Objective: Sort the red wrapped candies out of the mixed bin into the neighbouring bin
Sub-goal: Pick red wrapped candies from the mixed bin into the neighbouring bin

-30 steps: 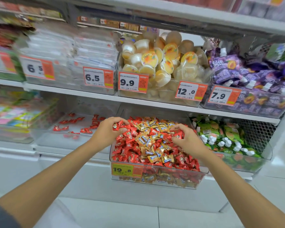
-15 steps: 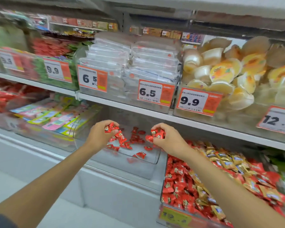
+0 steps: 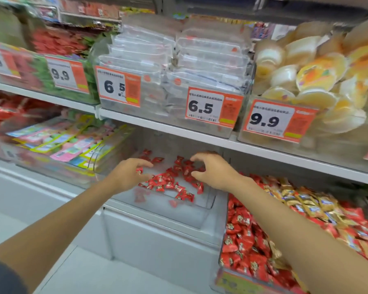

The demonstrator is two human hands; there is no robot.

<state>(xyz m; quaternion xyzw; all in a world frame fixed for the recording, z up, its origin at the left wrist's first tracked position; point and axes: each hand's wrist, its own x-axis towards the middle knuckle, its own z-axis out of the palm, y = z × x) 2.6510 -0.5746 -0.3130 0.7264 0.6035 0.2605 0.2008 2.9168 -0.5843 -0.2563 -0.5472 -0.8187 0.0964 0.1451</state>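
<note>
Red candies [image 3: 170, 181] lie beneath left hand [image 3: 126, 176] and right hand [image 3: 214, 170]; fingers [image 3: 145, 164] spread, holding nothing.

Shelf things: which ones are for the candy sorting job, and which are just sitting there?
For the job: left hand, right hand, red candies in the clear bin, mixed bin.

Just sitting there: jelly cups, clear packs, price tags, colourful packets.

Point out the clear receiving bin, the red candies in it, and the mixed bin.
clear bin [image 3: 153, 217]: head view, front wall.
red candies [image 3: 168, 181]: head view, middle of the scattered pile.
mixed bin [image 3: 234, 282]: head view, front price label.
</note>
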